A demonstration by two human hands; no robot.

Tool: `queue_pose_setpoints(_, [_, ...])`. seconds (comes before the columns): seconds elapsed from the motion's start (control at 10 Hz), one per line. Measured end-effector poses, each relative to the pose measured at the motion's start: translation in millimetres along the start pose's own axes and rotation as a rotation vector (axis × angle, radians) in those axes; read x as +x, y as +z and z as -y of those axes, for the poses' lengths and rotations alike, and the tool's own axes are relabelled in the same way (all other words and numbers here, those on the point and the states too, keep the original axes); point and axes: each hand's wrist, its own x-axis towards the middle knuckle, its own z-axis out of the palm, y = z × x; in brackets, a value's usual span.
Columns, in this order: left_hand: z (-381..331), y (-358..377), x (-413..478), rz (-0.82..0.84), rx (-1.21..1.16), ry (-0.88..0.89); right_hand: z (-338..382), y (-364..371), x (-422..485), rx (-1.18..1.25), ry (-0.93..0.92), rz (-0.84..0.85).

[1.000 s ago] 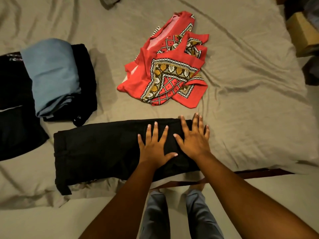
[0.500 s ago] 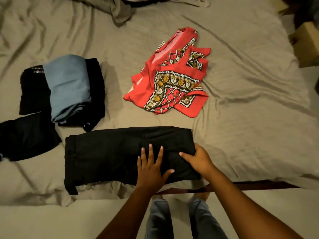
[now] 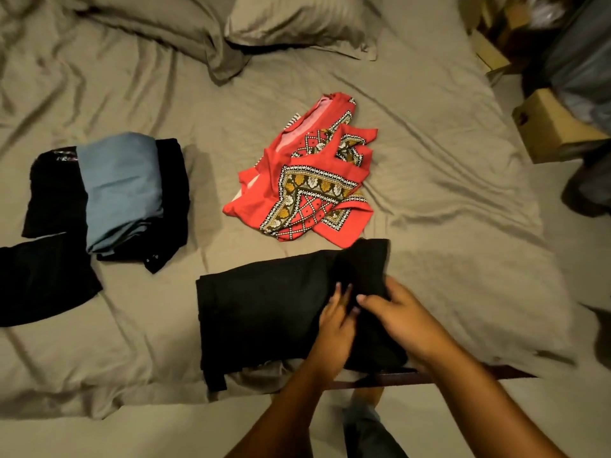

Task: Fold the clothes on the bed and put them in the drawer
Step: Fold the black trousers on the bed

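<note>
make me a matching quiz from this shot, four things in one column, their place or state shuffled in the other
1 red patterned garment
2 blue garment
3 black garment
4 pillow

a folded, atop a dark pile
b gripped by the right hand
c loose and unfolded, middle of the bed
d at the far end

Pairs: 1-c, 2-a, 3-b, 4-d

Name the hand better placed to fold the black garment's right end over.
Right. The right hand pinches the raised right end of the black garment; the left hand lies flat at its middle.
</note>
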Motion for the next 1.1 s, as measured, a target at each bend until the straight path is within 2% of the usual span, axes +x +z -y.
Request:
queue_pose_setpoints(0.1, [-15.2,-26.4,-35.0,-0.223,-0.499,-0.056,-8.5,42.4,17.8,-0.111,0.005,0.137])
queue_pose_setpoints(0.2, [-31.8,-77.4,-59.9,-0.242,-0.312,-0.094,-31.7,96.3,42.5,-0.348,0.031,0.322])
queue_pose_setpoints(0.3, [-16.2,-108.9,-48.9,-0.286,-0.275,-0.151,-59.7,112.3,54.8,-0.549,-0.004,0.19])
queue_pose_setpoints(0.4, [18.5,-117.6,-29.7,-0.36,0.121,-0.153,-92.5,105.4,62.0,-0.82,-0.029,-0.28])
queue_pose_setpoints(0.5, [38.9,-117.6,-21.3,-0.473,0.202,-0.102,-104.9,89.9,61.0,-0.916,0.049,-0.415])
queue_pose_setpoints(0.6, [49.7,-103.8,-25.3,-0.695,0.474,-0.088,-117.4,76.2,67.3,-0.762,0.149,-0.377])
queue_pose_setpoints(0.7, [50.5,-86.7,-28.5,-0.797,0.817,0.037,-123.3,73.7,73.0,-0.54,0.169,-0.344])
queue_pose_setpoints(0.8, [44.8,-57.4,-26.2,-0.53,1.085,0.238,-117.9,71.5,74.5,-0.215,0.169,-0.27])
queue_pose_setpoints(0.9, [33.8,-44.9,-18.7,-0.396,1.046,0.136,-100.9,68.8,65.3,-0.079,0.105,-0.201])
queue_pose_setpoints(1.0, [15.8,-35.1,-4.8,-0.214,0.665,0.122,-66.2,63.0,42.9,-0.047,-0.033,-0.215])
queue_pose_setpoints(1.1, [-4.0,-34.7,-7.9,-0.038,0.14,0.115,-44.8,70.0,30.7,-0.138,-0.104,-0.214])
